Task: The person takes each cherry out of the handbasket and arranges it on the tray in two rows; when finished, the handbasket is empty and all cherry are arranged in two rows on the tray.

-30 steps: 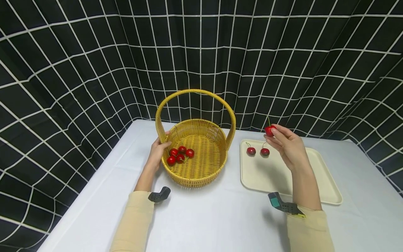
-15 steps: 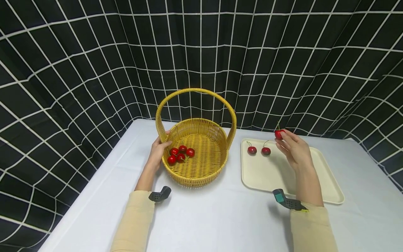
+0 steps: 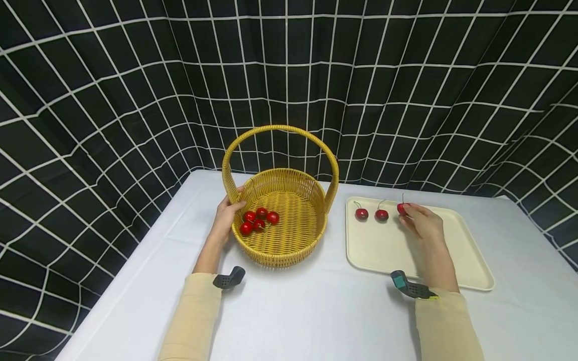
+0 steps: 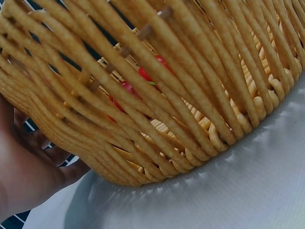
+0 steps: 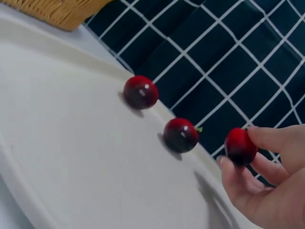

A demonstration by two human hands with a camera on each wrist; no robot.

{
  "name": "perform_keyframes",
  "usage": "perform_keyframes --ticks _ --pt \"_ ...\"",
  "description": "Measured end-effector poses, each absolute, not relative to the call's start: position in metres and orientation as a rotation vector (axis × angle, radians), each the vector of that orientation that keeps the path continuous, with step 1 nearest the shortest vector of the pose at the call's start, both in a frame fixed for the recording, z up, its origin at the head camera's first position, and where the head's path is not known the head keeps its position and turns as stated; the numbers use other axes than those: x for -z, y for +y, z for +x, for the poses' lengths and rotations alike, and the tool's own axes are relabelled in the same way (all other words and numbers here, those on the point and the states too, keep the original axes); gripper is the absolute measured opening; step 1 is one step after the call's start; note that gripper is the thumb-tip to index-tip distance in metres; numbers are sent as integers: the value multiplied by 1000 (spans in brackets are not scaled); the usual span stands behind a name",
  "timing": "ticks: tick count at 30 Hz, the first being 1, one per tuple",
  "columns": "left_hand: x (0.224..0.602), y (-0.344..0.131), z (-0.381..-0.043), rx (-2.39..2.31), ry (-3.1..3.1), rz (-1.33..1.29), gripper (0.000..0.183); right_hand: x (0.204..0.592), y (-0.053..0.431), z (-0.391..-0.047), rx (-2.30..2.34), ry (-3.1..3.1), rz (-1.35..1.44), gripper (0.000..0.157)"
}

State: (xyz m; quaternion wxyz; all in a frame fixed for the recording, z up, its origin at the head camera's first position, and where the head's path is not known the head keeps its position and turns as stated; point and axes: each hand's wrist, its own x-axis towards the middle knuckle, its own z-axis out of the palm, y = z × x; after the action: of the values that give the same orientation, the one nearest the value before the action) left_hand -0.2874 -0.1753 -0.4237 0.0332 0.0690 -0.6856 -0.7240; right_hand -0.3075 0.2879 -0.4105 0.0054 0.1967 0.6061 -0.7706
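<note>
My left hand (image 3: pixel 224 216) grips the left side of a yellow wicker basket (image 3: pixel 311 235), thumb over the rim by the handle's foot. Several red cherries (image 3: pixel 259 225) lie inside, bunched at the basket's left. My right hand (image 3: pixel 424 223) pinches one cherry (image 5: pixel 240 146) between thumb and fingers, stem pointing up. It is close over the back part of a cream tray (image 3: pixel 388 255). Two more cherries sit on that tray, a left one (image 3: pixel 361 214) and a middle one (image 3: pixel 381 215), in a row with the held one. In the left wrist view the basket's weave partly hides the cherries.
A white cloth (image 3: pixel 289 311) covers the table. Behind it hangs a black curtain (image 3: pixel 289 60) with a white grid, close to the back edge. The basket's tall handle (image 3: pixel 280 128) arches above its bowl.
My right hand has moved right, then down toward the tray with the cherry in its fingers. The left hand and basket have stayed in place.
</note>
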Motion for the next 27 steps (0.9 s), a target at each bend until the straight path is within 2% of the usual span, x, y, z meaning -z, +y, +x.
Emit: perform_keyframes --ticks 5,10,12,27 --pt "424 -176 -288 2236 -2106 218 49 418 288 -310 2237 2079 709 19" --pt "425 -176 -289 2235 -2104 202 50 424 285 -309 2102 2241 720 43" --pt "425 -175 -289 2234 -2102 206 50 426 284 -308 2051 2306 726 48" --pt "425 -174 -288 2230 -2109 234 49 430 284 -310 1848 2510 792 46"
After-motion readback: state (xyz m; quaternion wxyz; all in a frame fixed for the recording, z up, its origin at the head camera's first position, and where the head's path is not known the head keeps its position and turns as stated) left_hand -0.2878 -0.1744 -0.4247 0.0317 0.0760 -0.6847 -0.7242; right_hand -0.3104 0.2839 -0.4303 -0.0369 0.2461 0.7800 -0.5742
